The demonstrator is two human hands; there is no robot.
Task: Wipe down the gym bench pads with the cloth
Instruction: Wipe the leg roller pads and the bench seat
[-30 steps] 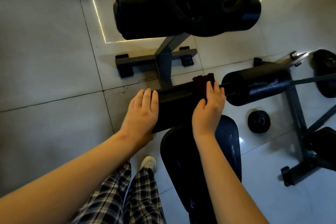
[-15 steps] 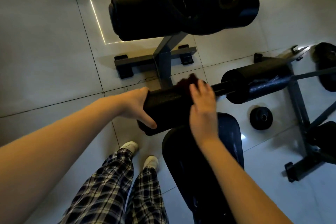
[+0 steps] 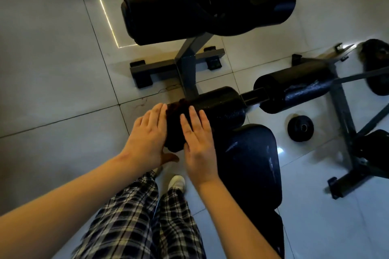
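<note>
The left hand (image 3: 147, 134) lies flat-fingered over the end of the foam roller pad (image 3: 221, 107), thumb tucked beneath, probably to stop it turning. The right hand (image 3: 197, 141), fingers straight, presses the dark cloth (image 3: 175, 111) onto the roller between both hands, ready to wipe

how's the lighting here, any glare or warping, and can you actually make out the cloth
Head view: dim, with bright glare spots on the glossy floor tiles and a sheen on the seat pad; the wide lens bows the grout lines; the dark cloth nearly merges with the black roller pad, only its fuzzy edge shows.
</note>
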